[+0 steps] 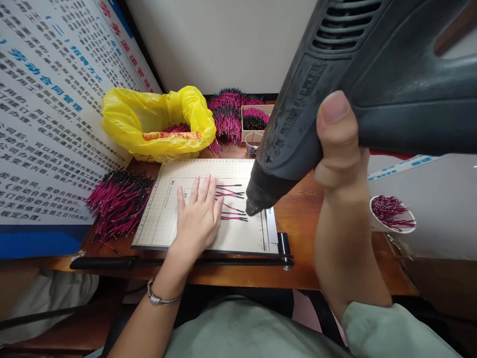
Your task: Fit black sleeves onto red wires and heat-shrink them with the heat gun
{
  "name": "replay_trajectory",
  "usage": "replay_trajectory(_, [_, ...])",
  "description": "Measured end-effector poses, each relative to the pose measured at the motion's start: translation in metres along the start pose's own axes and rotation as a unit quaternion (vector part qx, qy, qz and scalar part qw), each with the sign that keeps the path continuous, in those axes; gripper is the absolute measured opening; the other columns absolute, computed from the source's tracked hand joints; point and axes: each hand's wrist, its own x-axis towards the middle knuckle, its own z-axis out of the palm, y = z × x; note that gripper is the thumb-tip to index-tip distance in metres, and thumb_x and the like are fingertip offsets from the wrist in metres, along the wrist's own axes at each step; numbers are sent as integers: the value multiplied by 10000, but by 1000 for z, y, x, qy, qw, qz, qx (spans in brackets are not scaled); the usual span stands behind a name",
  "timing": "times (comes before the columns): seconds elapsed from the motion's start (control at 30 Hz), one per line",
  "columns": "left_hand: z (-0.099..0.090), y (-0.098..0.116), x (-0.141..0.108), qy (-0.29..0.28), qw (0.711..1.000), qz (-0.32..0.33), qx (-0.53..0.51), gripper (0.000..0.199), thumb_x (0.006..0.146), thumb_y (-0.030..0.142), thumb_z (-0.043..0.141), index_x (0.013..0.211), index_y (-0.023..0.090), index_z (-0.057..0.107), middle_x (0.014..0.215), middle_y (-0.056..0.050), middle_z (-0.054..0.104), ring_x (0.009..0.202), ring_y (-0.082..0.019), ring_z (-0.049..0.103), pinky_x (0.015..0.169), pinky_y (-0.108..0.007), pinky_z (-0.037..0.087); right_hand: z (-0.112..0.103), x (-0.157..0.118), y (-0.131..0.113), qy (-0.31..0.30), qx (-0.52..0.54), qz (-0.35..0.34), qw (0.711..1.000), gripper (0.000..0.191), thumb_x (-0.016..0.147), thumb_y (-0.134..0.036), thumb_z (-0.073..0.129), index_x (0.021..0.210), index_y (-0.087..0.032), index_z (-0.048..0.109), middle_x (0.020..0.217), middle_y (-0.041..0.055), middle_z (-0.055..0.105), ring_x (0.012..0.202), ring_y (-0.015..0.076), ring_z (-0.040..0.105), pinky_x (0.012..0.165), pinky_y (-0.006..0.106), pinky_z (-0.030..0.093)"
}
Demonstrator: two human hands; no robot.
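Observation:
My left hand [199,216] lies flat with fingers spread on a cream cutting board [160,214] marked with a grid. From beneath its fingers, several short red-and-black wires [234,218] stick out to the right, lying roughly side by side. My right hand [339,134] grips a large dark heat gun [294,114]; the thumb shows on its side, the other fingers are hidden behind it. The gun's nozzle [255,199] points down and left, just right of the wires' black ends.
A yellow bag [126,134] lines a container behind the board. Wire heaps lie left [121,204] and at the back [227,112], near a wire-filled box [248,129] and small clear cup [252,149]. A white cup [376,223] of wires stands right. The board's black handle [102,262] runs along the front.

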Motion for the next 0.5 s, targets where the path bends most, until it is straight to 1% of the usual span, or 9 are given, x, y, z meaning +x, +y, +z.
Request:
replay_trajectory(0.07, [-1,0,1,-20,1000,-4,9,585,1056,359,215,1596,143,283,1667,-53,247,1564,-322,204,1251,-675,94,0,-2,-3,5,9,-45,999,632,862,-703,581,1202,-186,710,1364,4,611,1522,254,333,1337,474,76])
replay_trajectory(0.1, [-1,0,1,-31,999,-2,11,585,1057,364,225,1596,145,281,1669,-51,236,1564,-324,200,1252,-671,99,0,-4,-4,12,-9,-63,998,599,891,-680,561,1203,-192,711,1369,5,606,1506,253,365,1338,478,89])
replay_trajectory(0.13, [-1,0,2,-41,999,-1,12,583,1057,366,234,1597,151,279,1670,-45,228,1565,-324,196,1253,-668,104,-1,-6,-4,15,-29,-67,997,567,913,-664,543,1206,-208,710,1374,-3,600,1499,246,379,1339,478,85])
replay_trajectory(0.23, [0,-1,5,-47,999,1,5,577,1056,362,248,1597,165,287,1668,-32,232,1563,-330,202,1252,-667,119,-3,-15,-2,25,-60,-40,997,504,937,-632,539,1217,-244,698,1372,-7,592,1512,237,355,1336,496,82])
replay_trajectory(0.33, [0,-1,8,-38,999,7,-9,574,1055,351,237,1592,156,301,1665,-36,243,1561,-330,209,1255,-663,119,-6,-22,0,50,-65,-14,997,565,919,-676,536,1230,-226,676,1327,34,606,1553,243,262,1324,522,51])
replay_trajectory(0.4, [0,-2,8,-29,999,18,-15,574,1052,341,235,1591,157,303,1665,-30,243,1565,-320,198,1264,-648,102,-7,-24,1,58,-85,-7,995,587,906,-706,525,1211,-226,672,1267,41,624,1572,232,202,1316,535,21])
replay_trajectory(0.47, [1,-2,6,-24,999,23,-21,574,1045,330,249,1589,155,308,1659,-32,259,1562,-318,209,1265,-645,99,-7,-23,1,56,-93,-1,994,549,897,-704,536,1155,-241,677,1205,37,642,1572,218,200,1316,537,32])
replay_trajectory(0.5, [2,-2,5,-22,999,24,-23,576,1041,325,257,1587,147,313,1654,-41,271,1558,-322,224,1263,-649,105,-5,-21,2,57,-87,4,995,534,886,-702,549,1120,-240,679,1181,39,650,1565,218,222,1317,537,48])
